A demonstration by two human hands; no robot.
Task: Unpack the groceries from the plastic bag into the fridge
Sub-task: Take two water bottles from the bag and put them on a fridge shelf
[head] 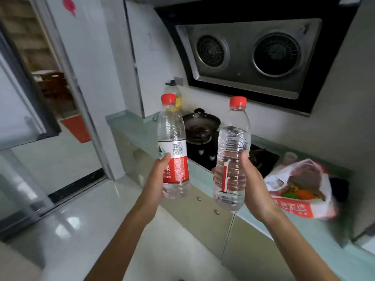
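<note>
The left hand (160,179) curls round a clear, red-capped, red-labelled plastic water bottle (174,147). The right hand (254,185) grips a second clear red-capped bottle (233,147). Both bottles are upright, before the edge of the pale green tabletop (300,232). The white-and-red plastic bag (298,207) lies there at right, its contents blurred. Open glossy floor (81,209) lies to the left.

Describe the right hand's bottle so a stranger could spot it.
Find the big black range hood. Below it two red-capped water bottles are held up. The right bottle, in the right hand, shows only a thin red strip; the left bottle wears a broad red-and-white label.
</note>
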